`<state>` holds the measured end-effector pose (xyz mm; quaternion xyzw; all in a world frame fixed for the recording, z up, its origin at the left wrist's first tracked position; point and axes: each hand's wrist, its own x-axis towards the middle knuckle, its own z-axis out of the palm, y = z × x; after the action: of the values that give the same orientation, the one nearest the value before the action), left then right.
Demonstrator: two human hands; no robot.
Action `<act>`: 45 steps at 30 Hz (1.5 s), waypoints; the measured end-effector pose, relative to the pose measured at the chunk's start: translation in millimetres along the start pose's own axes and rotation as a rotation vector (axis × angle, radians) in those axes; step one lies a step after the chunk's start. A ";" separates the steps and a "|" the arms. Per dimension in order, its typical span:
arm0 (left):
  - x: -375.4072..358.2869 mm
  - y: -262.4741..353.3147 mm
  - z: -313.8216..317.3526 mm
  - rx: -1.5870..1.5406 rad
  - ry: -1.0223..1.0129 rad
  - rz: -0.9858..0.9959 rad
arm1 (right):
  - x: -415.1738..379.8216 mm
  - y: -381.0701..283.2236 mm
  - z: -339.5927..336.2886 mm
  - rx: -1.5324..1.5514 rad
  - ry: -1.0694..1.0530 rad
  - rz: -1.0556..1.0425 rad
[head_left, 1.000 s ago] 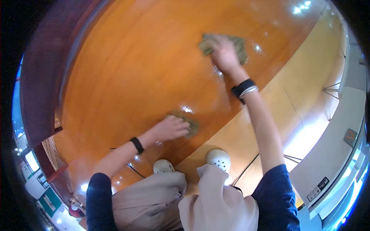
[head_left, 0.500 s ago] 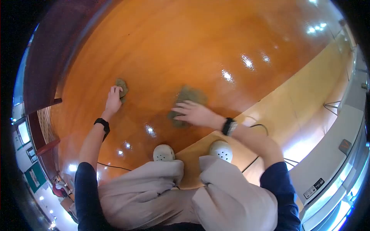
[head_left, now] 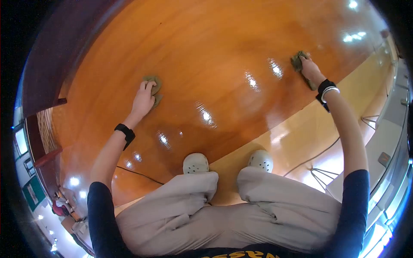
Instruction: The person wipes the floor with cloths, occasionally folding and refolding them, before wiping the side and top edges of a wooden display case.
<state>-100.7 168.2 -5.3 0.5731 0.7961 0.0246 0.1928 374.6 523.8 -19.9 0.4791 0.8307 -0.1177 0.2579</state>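
My left hand (head_left: 144, 97) is closed on an olive-green cloth (head_left: 156, 88), which rests on the glossy orange-brown wooden floor (head_left: 206, 56). Far to the right, my right hand (head_left: 311, 70) grips another olive-green cloth (head_left: 297, 62), bunched on the same floor near its border with a paler strip. Part of that cloth trails below the fingers. Both arms are stretched out, wide apart.
White perforated shoes (head_left: 195, 164) stand below, between the hands. A black cable (head_left: 140, 175) runs over the floor. Along the right side are a pale floor strip (head_left: 301, 124) and a white appliance (head_left: 378, 159); dark panelling (head_left: 51, 51) lines the left.
My right hand has swept far to the right and forward with its cloth, which is now bunched. My left hand and its cloth have shifted slightly right and forward.
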 end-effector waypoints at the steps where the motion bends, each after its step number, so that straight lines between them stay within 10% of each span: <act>1: -1.0 -2.1 2.5 -0.005 -0.002 -0.013 | 7.3 -17.4 18.3 0.016 0.159 0.076; 6: -18.1 0.6 18.7 0.164 0.107 0.030 | -43.1 -139.2 38.8 0.046 0.561 -0.265; 11: -24.7 1.6 20.1 0.146 0.024 0.022 | -116.3 -241.2 67.2 -0.064 0.306 -1.081; 16: -19.6 5.8 23.9 0.205 0.015 -0.046 | -130.7 -254.1 85.3 -0.051 0.392 -1.360; 21: -25.4 0.3 24.6 0.245 0.026 0.010 | -31.1 -171.6 40.1 0.177 0.579 -0.934; 26: -37.2 11.6 25.3 0.227 0.004 0.012 | 21.9 -69.1 12.6 0.018 0.380 0.056; 30: -36.8 16.0 18.3 0.247 -0.058 -0.017 | 18.9 -93.3 33.1 -0.027 0.434 0.150; 37: -34.4 6.7 19.8 0.219 -0.032 0.025 | -104.1 -256.2 90.7 0.104 0.576 -1.038; 45: 6.0 -10.0 49.6 -0.236 0.294 -0.296 | -123.6 -224.9 91.7 0.027 0.258 -1.547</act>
<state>-94.7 161.3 -55.4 0.4138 0.8826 0.1719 0.1421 261.3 276.9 -41.6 -0.2226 0.9504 -0.2171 -0.0017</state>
